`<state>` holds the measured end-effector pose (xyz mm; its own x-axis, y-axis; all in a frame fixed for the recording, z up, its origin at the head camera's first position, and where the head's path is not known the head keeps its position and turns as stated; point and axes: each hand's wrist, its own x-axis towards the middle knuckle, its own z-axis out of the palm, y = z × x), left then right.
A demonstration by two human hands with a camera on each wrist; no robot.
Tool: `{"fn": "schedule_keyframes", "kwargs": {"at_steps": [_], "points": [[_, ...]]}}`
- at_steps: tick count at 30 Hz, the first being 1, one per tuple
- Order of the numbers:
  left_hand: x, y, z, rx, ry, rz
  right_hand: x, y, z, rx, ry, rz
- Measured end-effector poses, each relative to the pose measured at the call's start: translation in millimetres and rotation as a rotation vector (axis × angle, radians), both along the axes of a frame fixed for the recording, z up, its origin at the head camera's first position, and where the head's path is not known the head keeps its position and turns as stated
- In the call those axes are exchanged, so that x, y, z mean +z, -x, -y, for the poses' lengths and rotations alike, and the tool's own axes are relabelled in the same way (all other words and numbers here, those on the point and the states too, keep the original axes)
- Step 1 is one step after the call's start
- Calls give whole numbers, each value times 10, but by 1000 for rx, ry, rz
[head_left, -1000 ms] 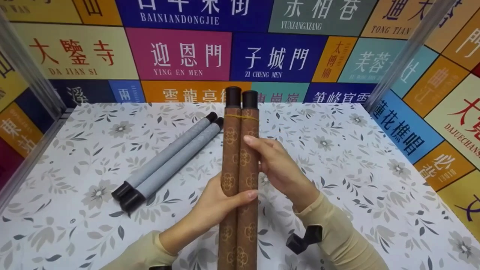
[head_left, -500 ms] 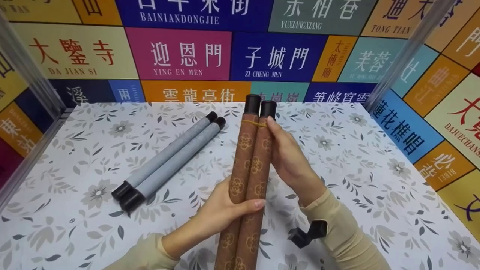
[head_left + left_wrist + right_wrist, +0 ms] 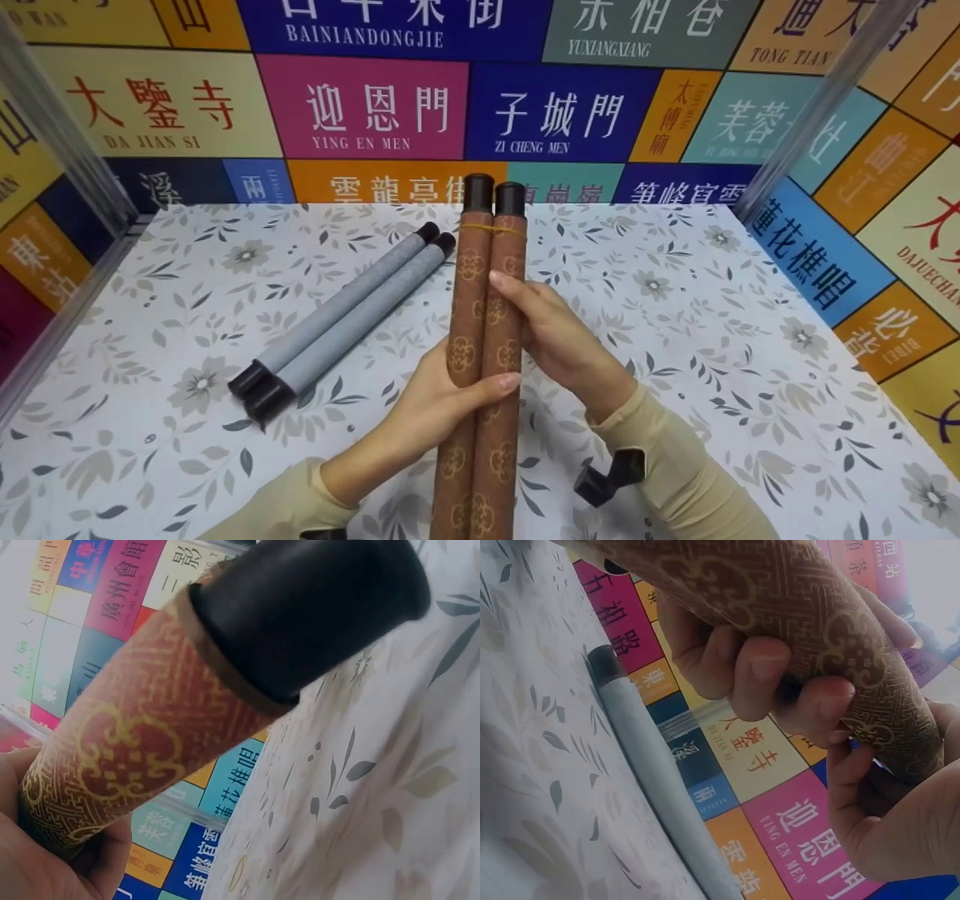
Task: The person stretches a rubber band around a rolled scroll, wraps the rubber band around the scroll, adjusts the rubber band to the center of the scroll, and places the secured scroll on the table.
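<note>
A brown scroll [image 3: 499, 330] with gold medallions stands nearly upright in the head view, rolled from both ends into two side-by-side rolls. Black knobs cap its top, and a thin yellow string [image 3: 493, 227] crosses just below them. My left hand [image 3: 439, 401] grips it around the middle, thumb laid across the front. Higher up, my right hand [image 3: 559, 330] holds the right roll, its thumb on the front. Several curled fingers [image 3: 761, 667] show around the scroll in the right wrist view. The left wrist view shows one black end knob [image 3: 315, 607] close up.
A grey scroll [image 3: 352, 315], also two rolls with black ends, lies diagonally on the floral tablecloth [image 3: 675, 435] to the left. Colourful panels with characters [image 3: 367, 112] stand behind the table, with clear posts [image 3: 825, 105] at its corners.
The brown scroll tilted to the right with my right hand near its top knob, then came back upright. My right hand is lower on it now. The grey scroll has stayed in place.
</note>
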<state>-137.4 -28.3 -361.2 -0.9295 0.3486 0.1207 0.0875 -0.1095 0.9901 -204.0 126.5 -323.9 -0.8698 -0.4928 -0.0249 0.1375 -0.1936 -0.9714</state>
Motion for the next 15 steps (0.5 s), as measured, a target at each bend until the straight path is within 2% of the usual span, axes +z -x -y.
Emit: {"fn": "schedule_keyframes", "kwargs": {"at_steps": [3,9,15], "points": [[-9,-29,-32,-22,8,9,24,33,-60,-28,49,-35],[-43,-113,-107,-58,48,-13,75,93,-177,-210,80,-38],[-66,-169,-186,-112,5,-29,116,121,-290,-269,137,-34]]}}
